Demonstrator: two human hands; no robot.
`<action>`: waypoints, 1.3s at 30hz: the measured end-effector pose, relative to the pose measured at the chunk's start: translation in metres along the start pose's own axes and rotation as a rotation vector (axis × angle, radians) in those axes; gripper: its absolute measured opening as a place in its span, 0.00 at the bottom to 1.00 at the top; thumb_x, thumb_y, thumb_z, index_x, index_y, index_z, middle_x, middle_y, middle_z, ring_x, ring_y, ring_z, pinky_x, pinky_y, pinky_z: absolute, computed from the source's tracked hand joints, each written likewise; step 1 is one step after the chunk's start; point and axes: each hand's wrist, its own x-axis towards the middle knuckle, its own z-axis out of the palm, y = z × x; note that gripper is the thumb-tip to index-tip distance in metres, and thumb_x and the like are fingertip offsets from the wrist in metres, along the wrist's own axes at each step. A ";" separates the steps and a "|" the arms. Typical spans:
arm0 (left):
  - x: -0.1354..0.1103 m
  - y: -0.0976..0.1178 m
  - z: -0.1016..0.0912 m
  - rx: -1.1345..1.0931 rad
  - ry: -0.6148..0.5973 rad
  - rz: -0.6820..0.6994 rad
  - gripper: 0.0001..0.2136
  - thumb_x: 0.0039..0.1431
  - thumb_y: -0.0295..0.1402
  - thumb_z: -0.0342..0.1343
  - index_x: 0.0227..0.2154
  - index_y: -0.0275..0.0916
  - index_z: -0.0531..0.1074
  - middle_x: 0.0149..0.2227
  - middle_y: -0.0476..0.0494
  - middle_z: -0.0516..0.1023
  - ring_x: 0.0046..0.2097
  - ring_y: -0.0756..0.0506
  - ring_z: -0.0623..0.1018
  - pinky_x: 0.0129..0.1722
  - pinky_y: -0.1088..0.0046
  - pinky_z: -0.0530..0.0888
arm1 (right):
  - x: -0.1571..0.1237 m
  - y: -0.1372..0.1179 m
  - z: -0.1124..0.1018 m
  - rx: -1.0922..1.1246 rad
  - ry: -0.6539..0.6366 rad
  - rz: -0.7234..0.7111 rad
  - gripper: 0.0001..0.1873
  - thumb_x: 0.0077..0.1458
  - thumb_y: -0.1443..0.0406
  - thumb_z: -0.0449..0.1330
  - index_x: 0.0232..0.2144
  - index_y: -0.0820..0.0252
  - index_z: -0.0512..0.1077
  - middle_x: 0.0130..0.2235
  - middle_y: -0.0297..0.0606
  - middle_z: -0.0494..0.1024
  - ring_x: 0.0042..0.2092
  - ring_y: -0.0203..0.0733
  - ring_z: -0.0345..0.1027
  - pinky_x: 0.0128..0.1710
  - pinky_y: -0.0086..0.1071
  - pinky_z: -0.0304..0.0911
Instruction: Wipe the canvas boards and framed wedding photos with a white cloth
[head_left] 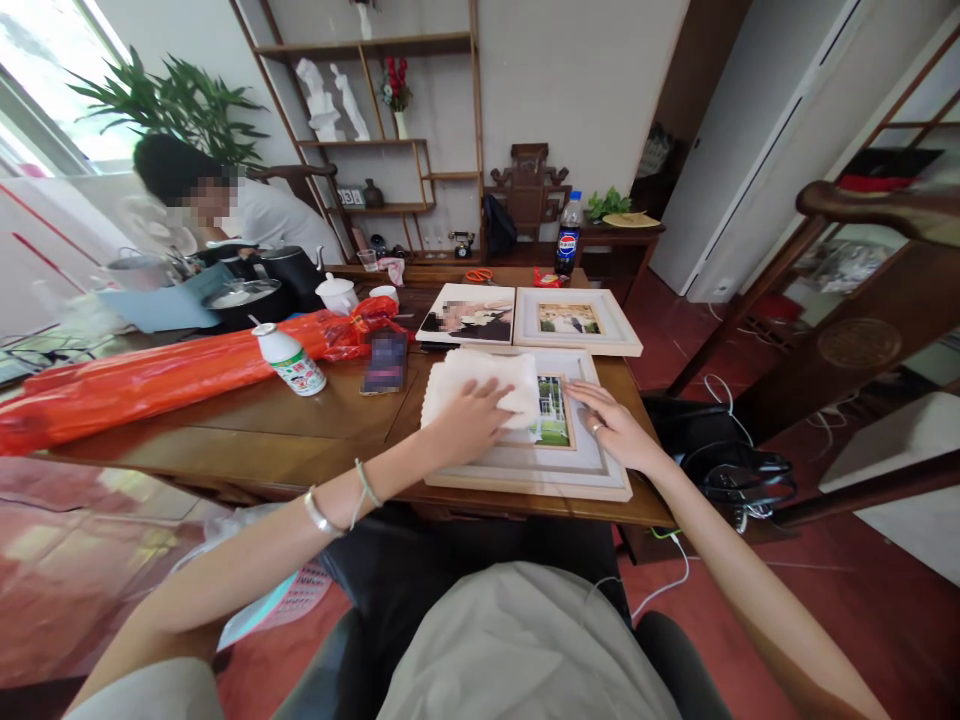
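A white picture frame (525,478) lies flat near the table's front edge, with a green outdoor photo (553,408) partly showing in its middle. My left hand (476,415) presses flat, fingers spread, on a fluffy white cloth (450,378) that covers the frame's left part. My right hand (606,418) rests with outstretched fingers on the frame's right side. Just behind lie a second white frame (626,335) with a couple's photo and a photo panel (480,325) beside it.
On the wooden table (360,430) are a phone (385,362), a white bottle (289,358), a long red-wrapped bundle (172,362), orange scissors (478,275) and a cola bottle (569,235). A person (262,215) leans over at the far left. A wooden chair (862,330) stands at right.
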 end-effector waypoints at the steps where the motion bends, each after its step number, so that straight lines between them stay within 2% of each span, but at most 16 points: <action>1: -0.013 0.013 -0.007 -0.006 -0.016 -0.009 0.14 0.66 0.31 0.48 0.51 0.40 0.72 0.63 0.36 0.63 0.63 0.35 0.63 0.58 0.51 0.64 | 0.000 0.000 0.000 -0.001 0.001 -0.001 0.32 0.52 0.75 0.50 0.57 0.48 0.67 0.60 0.36 0.69 0.64 0.48 0.57 0.64 0.55 0.52; 3: -0.038 0.038 -0.019 -0.022 -0.027 -0.005 0.14 0.66 0.31 0.48 0.51 0.40 0.72 0.61 0.36 0.65 0.61 0.36 0.66 0.56 0.55 0.67 | 0.000 0.001 0.001 -0.003 0.002 -0.002 0.32 0.51 0.75 0.50 0.57 0.47 0.67 0.60 0.35 0.69 0.63 0.47 0.57 0.64 0.55 0.52; 6: -0.065 0.068 -0.029 -0.030 -0.011 0.004 0.14 0.65 0.35 0.49 0.50 0.43 0.73 0.63 0.36 0.63 0.60 0.34 0.67 0.55 0.54 0.68 | 0.000 0.001 0.001 -0.005 0.000 0.002 0.32 0.51 0.75 0.50 0.57 0.48 0.68 0.60 0.35 0.69 0.64 0.47 0.57 0.64 0.55 0.51; 8: -0.072 0.076 -0.027 -0.044 0.003 0.000 0.14 0.65 0.37 0.49 0.49 0.43 0.74 0.64 0.37 0.61 0.61 0.33 0.66 0.55 0.52 0.67 | 0.000 0.001 0.002 -0.009 -0.002 0.003 0.32 0.52 0.75 0.49 0.57 0.48 0.68 0.60 0.36 0.69 0.64 0.47 0.57 0.64 0.55 0.51; 10: -0.068 0.073 -0.019 -0.055 0.028 -0.015 0.13 0.65 0.37 0.49 0.48 0.44 0.74 0.64 0.38 0.60 0.63 0.34 0.64 0.57 0.52 0.66 | 0.000 0.002 0.002 -0.011 0.000 0.001 0.32 0.52 0.75 0.49 0.57 0.49 0.68 0.60 0.36 0.68 0.64 0.47 0.57 0.64 0.55 0.52; 13: -0.046 0.049 0.000 -0.029 0.080 -0.069 0.14 0.66 0.38 0.49 0.49 0.44 0.74 0.66 0.39 0.58 0.65 0.35 0.60 0.60 0.52 0.63 | 0.001 0.003 0.002 -0.011 0.000 -0.010 0.32 0.51 0.75 0.50 0.57 0.48 0.68 0.60 0.36 0.69 0.63 0.48 0.58 0.64 0.55 0.52; 17: -0.004 -0.007 0.022 0.034 0.146 -0.122 0.16 0.67 0.38 0.47 0.51 0.39 0.72 0.66 0.36 0.57 0.65 0.35 0.59 0.62 0.52 0.60 | 0.001 0.001 0.000 -0.007 -0.004 -0.025 0.33 0.51 0.75 0.50 0.57 0.48 0.67 0.60 0.36 0.69 0.63 0.48 0.58 0.63 0.55 0.53; 20: 0.025 -0.046 0.028 0.038 0.221 -0.189 0.18 0.69 0.36 0.43 0.53 0.35 0.70 0.65 0.34 0.57 0.66 0.36 0.59 0.62 0.53 0.59 | 0.001 0.000 -0.001 -0.007 -0.005 -0.015 0.33 0.51 0.75 0.50 0.57 0.49 0.68 0.60 0.37 0.69 0.63 0.48 0.58 0.64 0.55 0.52; 22: 0.038 -0.062 0.029 0.040 0.221 -0.183 0.18 0.69 0.36 0.42 0.52 0.33 0.70 0.66 0.34 0.55 0.66 0.37 0.57 0.63 0.54 0.58 | 0.001 0.000 -0.001 -0.013 -0.007 -0.011 0.33 0.51 0.75 0.49 0.57 0.49 0.68 0.60 0.38 0.69 0.63 0.48 0.58 0.64 0.55 0.52; 24: 0.044 -0.065 0.027 0.048 0.180 -0.128 0.17 0.69 0.36 0.43 0.50 0.34 0.72 0.67 0.36 0.53 0.67 0.37 0.55 0.63 0.52 0.56 | 0.000 0.000 -0.001 -0.014 -0.008 -0.010 0.32 0.51 0.76 0.49 0.57 0.50 0.68 0.60 0.38 0.69 0.63 0.48 0.58 0.64 0.54 0.51; 27: 0.038 -0.048 0.022 0.044 0.095 -0.042 0.16 0.68 0.36 0.44 0.51 0.37 0.72 0.67 0.37 0.55 0.67 0.36 0.56 0.62 0.50 0.57 | 0.000 0.002 0.001 -0.008 -0.001 -0.003 0.32 0.51 0.76 0.49 0.56 0.51 0.68 0.60 0.39 0.69 0.63 0.48 0.58 0.64 0.55 0.52; 31: 0.008 -0.002 0.004 0.044 -0.012 0.028 0.15 0.67 0.36 0.45 0.50 0.39 0.73 0.64 0.36 0.61 0.64 0.35 0.61 0.59 0.49 0.62 | 0.000 0.004 0.003 -0.001 0.010 -0.013 0.32 0.51 0.75 0.49 0.56 0.49 0.68 0.59 0.37 0.69 0.63 0.48 0.58 0.63 0.56 0.52; 33: -0.010 0.022 -0.008 0.052 -0.044 0.058 0.15 0.67 0.36 0.45 0.49 0.39 0.73 0.62 0.36 0.63 0.62 0.35 0.64 0.57 0.52 0.64 | 0.001 0.003 0.003 -0.002 0.010 -0.021 0.32 0.51 0.75 0.49 0.56 0.49 0.68 0.59 0.37 0.70 0.63 0.48 0.59 0.64 0.56 0.52; 36: -0.031 0.051 -0.019 0.029 -0.031 0.113 0.16 0.68 0.38 0.44 0.48 0.41 0.74 0.61 0.35 0.65 0.60 0.36 0.67 0.55 0.54 0.67 | 0.000 0.001 0.001 -0.007 -0.002 -0.017 0.31 0.52 0.74 0.49 0.56 0.49 0.68 0.60 0.37 0.69 0.63 0.49 0.58 0.64 0.56 0.52; 39: -0.038 0.060 -0.016 -0.003 0.039 0.135 0.15 0.67 0.38 0.45 0.48 0.42 0.74 0.62 0.34 0.63 0.61 0.34 0.66 0.55 0.53 0.67 | 0.000 0.000 0.000 -0.012 -0.011 -0.017 0.31 0.52 0.74 0.49 0.57 0.50 0.68 0.60 0.38 0.69 0.64 0.49 0.57 0.64 0.56 0.51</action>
